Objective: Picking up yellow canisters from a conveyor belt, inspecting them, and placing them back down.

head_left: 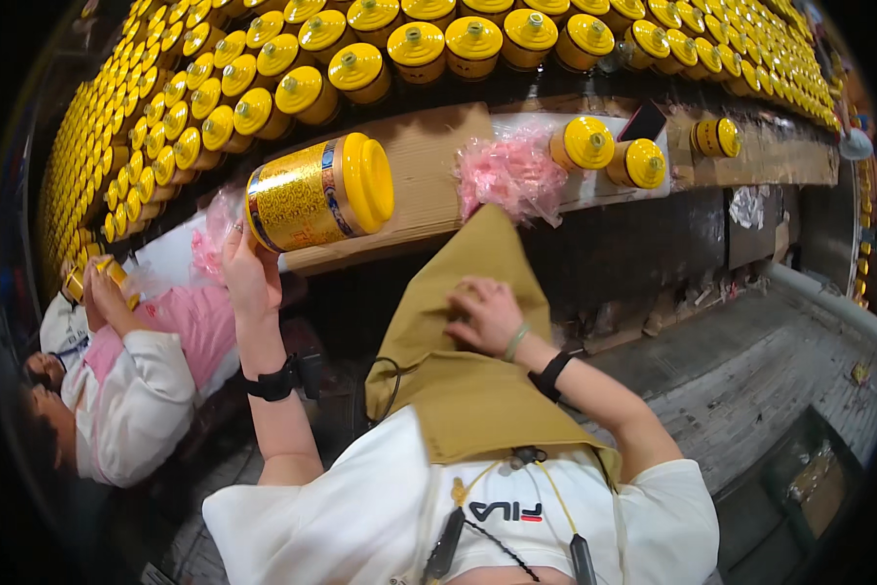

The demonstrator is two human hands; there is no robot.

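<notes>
Shirt nearest; L hand pinching gold tin, might drop w/ loose grip; R hand half-spread o/ apron.

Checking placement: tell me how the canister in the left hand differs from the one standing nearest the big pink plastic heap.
The held canister is tipped on its side, lid rightward; the standing canister near the pink plastic heap is upright.
The left hand supports the held canister; the standing canister rests on the work surface.
The held canister shows mostly patterned gold wall; the standing canister, mostly lid.
Both have yellow lids.
</notes>
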